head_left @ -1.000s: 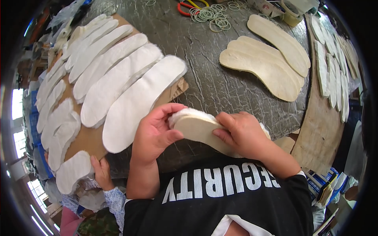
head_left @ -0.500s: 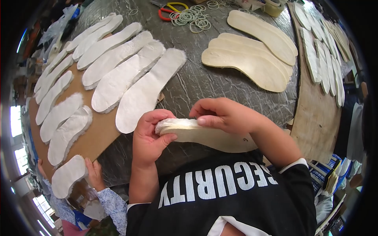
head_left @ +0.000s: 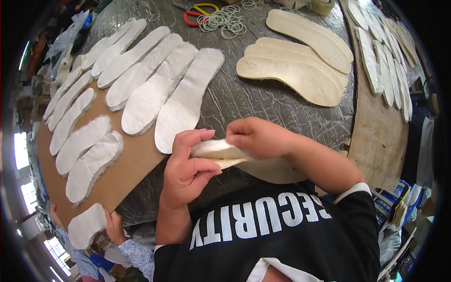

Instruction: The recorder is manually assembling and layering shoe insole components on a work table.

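Note:
In front of my chest, my left hand [head_left: 188, 171] grips the left end of a fleecy white insole [head_left: 213, 149] and a cream insole layer, with fingers above and below. My right hand [head_left: 258, 137] is closed in a pinch on the top edge of the white insole, near its middle. A gap shows between the white piece and the thin cream layer under it. The broad end of a cream insole [head_left: 272, 170] extends right below my right wrist, close to my shirt; its middle is partly hidden. Another white insole [head_left: 188, 101] lies just beyond my left hand.
Several white insoles lie in rows on a brown board [head_left: 127, 176] at left; a co-worker's hands [head_left: 116, 228] hold its near edge. Cream insoles [head_left: 296, 77] are fanned at far right. Rubber bands [head_left: 225, 21] and red-and-yellow-handled pliers [head_left: 199, 11] lie at the back.
My right hand has shifted slightly left and closed on the white insole; the layers have tilted apart. The brown board and its insoles have moved slightly right, with the co-worker's hands at its edge.

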The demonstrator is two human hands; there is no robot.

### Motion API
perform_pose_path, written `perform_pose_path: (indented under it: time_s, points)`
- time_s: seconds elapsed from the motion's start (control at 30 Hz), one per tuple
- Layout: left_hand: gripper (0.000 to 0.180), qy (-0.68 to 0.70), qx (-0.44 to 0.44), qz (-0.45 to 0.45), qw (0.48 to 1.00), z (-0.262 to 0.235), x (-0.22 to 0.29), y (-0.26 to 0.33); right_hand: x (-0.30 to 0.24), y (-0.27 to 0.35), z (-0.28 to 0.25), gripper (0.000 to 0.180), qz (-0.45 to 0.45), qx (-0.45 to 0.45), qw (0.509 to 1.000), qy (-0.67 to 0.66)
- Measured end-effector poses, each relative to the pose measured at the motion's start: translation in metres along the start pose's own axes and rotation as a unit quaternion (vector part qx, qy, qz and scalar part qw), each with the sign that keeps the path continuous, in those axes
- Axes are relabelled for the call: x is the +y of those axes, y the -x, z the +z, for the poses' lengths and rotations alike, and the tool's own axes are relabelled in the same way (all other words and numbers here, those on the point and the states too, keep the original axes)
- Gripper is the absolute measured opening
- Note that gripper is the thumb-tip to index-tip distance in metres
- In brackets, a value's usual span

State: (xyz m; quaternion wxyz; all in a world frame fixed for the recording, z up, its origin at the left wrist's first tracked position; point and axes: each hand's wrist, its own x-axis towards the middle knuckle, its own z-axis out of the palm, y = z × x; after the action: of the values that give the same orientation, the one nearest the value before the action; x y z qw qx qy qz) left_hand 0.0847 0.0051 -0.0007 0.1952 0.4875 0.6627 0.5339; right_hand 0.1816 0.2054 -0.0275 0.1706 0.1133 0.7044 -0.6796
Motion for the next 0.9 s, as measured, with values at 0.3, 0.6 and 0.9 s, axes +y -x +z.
perform_pose_path:
  time_s: [0.3,0.6,0.9]
  points:
    - [0.017,-0.165,0.028,0.011,0.986,0.003,0.007,-0.007,0.002,-0.002,-0.007,0.026,0.046,-0.006,0.996,-0.070]
    - [0.013,-0.126,0.054,-0.129,0.982,0.005,0.008,-0.015,0.000,0.000,-0.001,0.028,0.001,-0.019,0.999,-0.028]
    - [0.012,-0.012,0.058,-0.153,0.986,-0.001,-0.004,-0.006,-0.012,0.014,-0.005,0.036,-0.064,-0.073,0.995,-0.009]
